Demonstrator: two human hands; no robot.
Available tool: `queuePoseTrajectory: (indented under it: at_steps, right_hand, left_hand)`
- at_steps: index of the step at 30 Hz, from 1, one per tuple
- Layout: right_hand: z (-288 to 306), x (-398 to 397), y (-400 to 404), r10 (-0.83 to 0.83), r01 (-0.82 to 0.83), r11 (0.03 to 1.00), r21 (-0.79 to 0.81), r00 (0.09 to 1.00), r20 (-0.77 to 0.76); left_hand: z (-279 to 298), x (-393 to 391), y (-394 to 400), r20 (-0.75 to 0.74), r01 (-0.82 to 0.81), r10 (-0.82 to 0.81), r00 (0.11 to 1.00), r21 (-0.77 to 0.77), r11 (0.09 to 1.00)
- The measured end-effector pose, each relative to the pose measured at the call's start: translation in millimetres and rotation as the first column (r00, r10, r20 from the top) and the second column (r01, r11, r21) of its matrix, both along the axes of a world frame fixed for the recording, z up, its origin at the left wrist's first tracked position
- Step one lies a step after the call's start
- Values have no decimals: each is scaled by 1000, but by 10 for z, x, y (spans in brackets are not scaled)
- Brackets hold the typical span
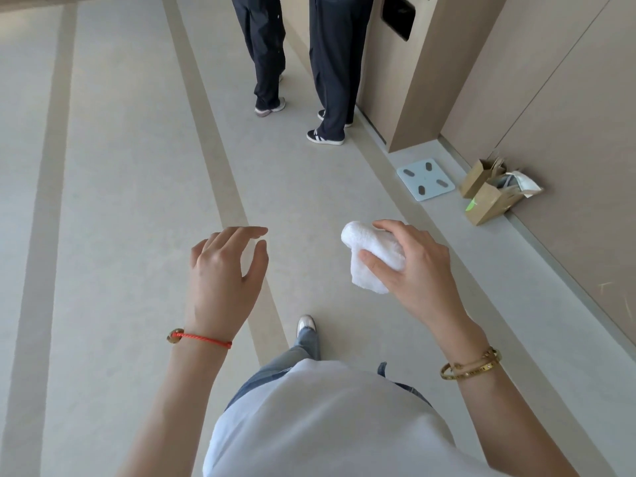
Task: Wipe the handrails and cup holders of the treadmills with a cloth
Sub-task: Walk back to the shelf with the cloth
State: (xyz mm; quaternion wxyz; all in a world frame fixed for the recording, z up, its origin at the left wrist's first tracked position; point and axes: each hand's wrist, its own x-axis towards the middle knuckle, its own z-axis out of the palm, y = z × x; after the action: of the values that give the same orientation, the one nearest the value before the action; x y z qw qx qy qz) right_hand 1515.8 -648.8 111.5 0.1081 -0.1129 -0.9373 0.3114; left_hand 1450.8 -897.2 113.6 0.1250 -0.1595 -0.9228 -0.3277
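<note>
Simply a soft, bunched white terry cloth (373, 256) in right hand (413, 266)

Bright even daylight, faint shadows, sharp focus, wide-angle edge bending

Scale (425, 179) lies on the floor (130, 201) beside the wall (568, 132). Paper bags (490, 194) stand right of the scale; two people (303, 63) stand behind it.
</note>
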Motion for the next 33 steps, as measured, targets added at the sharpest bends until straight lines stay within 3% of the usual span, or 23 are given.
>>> queuePoseTrajectory:
  at_steps: [16, 33]
  right_hand:
    - [-42, -2575, 663, -154, 154, 988, 10, 988, 14]
    - [107, -5408, 2228, -190, 190, 982, 23, 982, 10]
  left_hand:
    - [74, -2932, 791, 12, 188, -188, 982, -42, 981]
    - [175, -5844, 2413, -34, 235, -236, 971, -30, 972]
